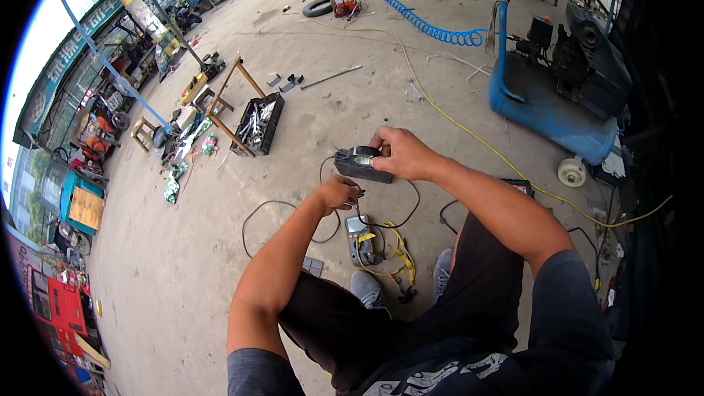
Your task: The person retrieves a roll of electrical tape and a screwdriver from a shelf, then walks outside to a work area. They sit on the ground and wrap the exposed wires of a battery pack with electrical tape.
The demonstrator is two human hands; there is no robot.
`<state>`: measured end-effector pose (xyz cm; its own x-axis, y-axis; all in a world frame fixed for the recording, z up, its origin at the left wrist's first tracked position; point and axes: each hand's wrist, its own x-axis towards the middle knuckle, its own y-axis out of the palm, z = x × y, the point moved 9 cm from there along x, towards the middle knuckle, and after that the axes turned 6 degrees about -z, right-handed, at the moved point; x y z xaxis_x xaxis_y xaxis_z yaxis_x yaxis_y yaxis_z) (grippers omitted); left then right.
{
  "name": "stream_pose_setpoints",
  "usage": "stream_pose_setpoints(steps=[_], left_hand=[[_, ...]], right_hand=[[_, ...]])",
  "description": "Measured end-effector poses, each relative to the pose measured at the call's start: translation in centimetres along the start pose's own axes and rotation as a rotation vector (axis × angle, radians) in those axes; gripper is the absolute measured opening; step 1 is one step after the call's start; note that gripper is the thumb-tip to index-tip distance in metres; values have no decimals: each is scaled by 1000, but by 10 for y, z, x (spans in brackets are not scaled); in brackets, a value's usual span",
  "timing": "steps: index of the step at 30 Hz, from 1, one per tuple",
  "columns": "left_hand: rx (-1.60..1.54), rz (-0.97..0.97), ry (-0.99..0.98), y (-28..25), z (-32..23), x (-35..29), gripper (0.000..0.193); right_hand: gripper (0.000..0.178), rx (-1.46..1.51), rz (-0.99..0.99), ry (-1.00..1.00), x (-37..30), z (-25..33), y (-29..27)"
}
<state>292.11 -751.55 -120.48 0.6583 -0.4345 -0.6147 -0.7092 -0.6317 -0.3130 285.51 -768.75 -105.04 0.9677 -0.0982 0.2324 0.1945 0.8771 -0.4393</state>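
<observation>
Just past the meter (358, 229) on the concrete floor (198, 249), a chunky black box is being gripped (364, 169) by the right hand's (407, 155) fingers, while some thin black cable (419, 204) is pinched in the left hand's (338, 194), pretty close by.

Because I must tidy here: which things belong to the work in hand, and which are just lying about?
In hand or, it seems, in use:
black roll, probably tape, right hand
black box
black cable, left hand
multimeter, probably

Lying about:
black tool crate
tyre
blue coiled hose
</observation>
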Motion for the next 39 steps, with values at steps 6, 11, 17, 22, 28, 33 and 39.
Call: stream_pose_setpoints(steps=[6, 11, 17, 22, 28, 33, 39], left_hand=[[128, 176, -87, 20, 10, -9, 46], [396, 73, 59, 10, -23, -25, 37], [95, -396, 566, -46, -97, -55, 25], [-93, -424, 891, -32, -142, -105, 32], [-234, -200, 813, -15, -142, -105, 38], [-331, -157, 753, -14, -140, -104, 35], [-527, -185, 655, -15, -136, -106, 35]], right_hand=[[26, -5, -8, -38, 1, 6, -2], [25, 328, 11, 51, 5, -9, 4], [28, 514, 34, 122, 11, -10, -3], [32, 641, 88, 180, 9, -12, -6], [35, 709, 121, 207, 10, -11, -3], [35, 764, 122, 244, 9, -15, -1], [40, 893, 191, 241, 7, -5, -1]])
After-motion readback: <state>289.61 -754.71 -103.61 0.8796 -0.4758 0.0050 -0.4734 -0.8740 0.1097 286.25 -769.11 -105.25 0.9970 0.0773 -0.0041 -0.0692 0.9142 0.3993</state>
